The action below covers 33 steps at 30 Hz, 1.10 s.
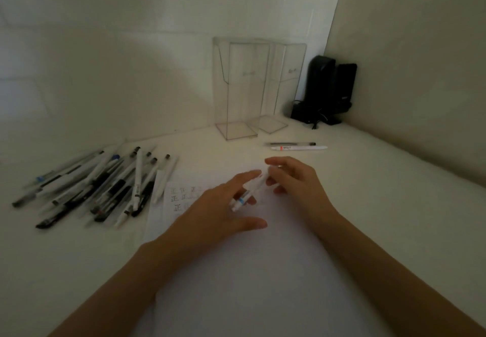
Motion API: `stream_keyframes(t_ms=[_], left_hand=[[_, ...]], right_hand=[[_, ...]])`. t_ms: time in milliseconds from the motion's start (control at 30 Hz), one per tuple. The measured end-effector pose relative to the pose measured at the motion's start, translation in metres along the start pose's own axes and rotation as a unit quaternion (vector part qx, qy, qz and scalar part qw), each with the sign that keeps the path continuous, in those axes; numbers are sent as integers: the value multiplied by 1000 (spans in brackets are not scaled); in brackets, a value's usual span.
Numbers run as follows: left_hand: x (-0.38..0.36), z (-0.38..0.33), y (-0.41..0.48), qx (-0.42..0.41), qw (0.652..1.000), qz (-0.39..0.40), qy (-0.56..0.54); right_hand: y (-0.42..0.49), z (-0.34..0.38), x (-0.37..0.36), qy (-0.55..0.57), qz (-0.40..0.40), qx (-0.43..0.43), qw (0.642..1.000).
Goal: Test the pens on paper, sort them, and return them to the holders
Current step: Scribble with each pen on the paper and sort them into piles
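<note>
A white pen point(244, 196) with a blue band lies slanted between my two hands above the paper point(263, 257). My left hand point(215, 213) holds its lower part between the fingers, with index finger and thumb stretched out. My right hand point(294, 181) pinches the upper end of the same pen. Several handwritten test marks point(181, 196) show on the paper's left part. A pile of several black and white pens point(100, 184) lies to the left. Two clear holders point(239, 86) point(288, 81) stand empty at the back. Two more pens point(298, 146) lie apart on the right.
A black device with a cable point(328, 92) stands in the back right corner, beside the holders. Walls close the desk off at the back and right. The white desk surface point(394, 178) runs to the right of my hands.
</note>
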State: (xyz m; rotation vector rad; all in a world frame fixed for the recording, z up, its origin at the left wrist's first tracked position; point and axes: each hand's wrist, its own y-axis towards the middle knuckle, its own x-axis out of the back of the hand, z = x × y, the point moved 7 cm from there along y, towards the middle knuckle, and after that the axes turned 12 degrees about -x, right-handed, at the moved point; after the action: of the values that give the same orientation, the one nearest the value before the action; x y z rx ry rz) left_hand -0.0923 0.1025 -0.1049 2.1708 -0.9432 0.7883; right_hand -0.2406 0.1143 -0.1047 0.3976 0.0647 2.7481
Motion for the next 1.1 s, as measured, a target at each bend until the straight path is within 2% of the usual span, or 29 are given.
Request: stream_keyframes(t_ms=[100, 233, 367, 533, 600, 667, 800, 867, 1000, 1100], left_hand=[[4, -9, 0, -52, 999, -5, -4], [6, -12, -2, -77, 997, 12, 5], [0, -14, -5, -69, 996, 55, 8], [5, -14, -5, -81, 996, 27, 4], [5, -12, -4, -72, 997, 25, 30], [6, 0, -2, -43, 995, 8, 92], [26, 30, -6, 12, 975, -109, 191], [30, 39, -10, 53, 964, -127, 229], [31, 40, -11, 79, 951, -136, 268], [30, 41, -11, 76, 952, -130, 266]], right_hand=[[-1, 4, -5, -37, 2, 25, 999], [-5, 10, -12, -43, 28, 45, 998], [-8, 15, -17, -53, 52, 75, 994], [-7, 16, -19, -64, 59, 80, 993], [-6, 14, -15, -52, 54, 70, 995], [0, 10, -3, -63, 17, 52, 997], [20, -3, 35, -213, -110, 40, 970], [35, -10, 50, -269, -148, 34, 951], [64, -18, 49, -364, -120, 37, 923], [85, -21, 43, -449, -105, 39, 886]])
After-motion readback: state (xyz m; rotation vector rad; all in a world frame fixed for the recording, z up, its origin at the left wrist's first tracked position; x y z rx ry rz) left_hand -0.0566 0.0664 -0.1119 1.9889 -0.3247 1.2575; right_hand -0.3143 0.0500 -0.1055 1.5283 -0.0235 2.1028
